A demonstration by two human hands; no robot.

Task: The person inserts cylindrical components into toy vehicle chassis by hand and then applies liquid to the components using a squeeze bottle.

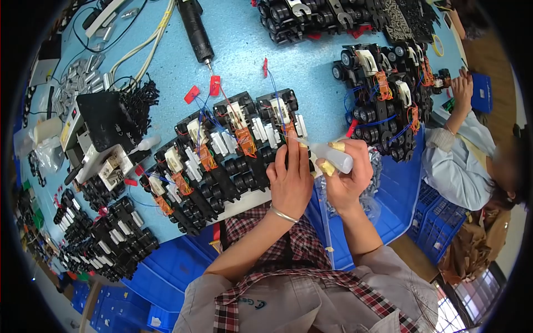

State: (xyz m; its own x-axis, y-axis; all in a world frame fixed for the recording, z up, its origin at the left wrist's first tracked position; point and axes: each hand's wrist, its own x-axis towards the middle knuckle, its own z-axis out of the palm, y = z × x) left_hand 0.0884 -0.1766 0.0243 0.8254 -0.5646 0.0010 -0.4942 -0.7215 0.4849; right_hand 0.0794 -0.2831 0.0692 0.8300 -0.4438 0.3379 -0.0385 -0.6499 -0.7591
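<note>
My right hand [347,175] is wrapped round a small translucent squeeze bottle [333,157], its nozzle pointing left at the rightmost toy chassis. Yellowish wraps cover some of its fingertips. My left hand [291,180], with a bracelet at the wrist, lies palm down with fingers stretched over that chassis [277,105], fingertips at its orange circuit board [290,131]. To the left stand several similar black wheeled chassis [239,114] in a row, with orange boards, wires and silvery parts. Whether the nozzle touches the board I cannot tell.
A black electric screwdriver [195,33] hangs at the top. More chassis stand at the right [383,100] and lower left [105,233]. A black box-like device [105,119] is at the left. Blue bins [397,188] adjoin the table. At the right, a co-worker's hand [461,91] is by another chassis.
</note>
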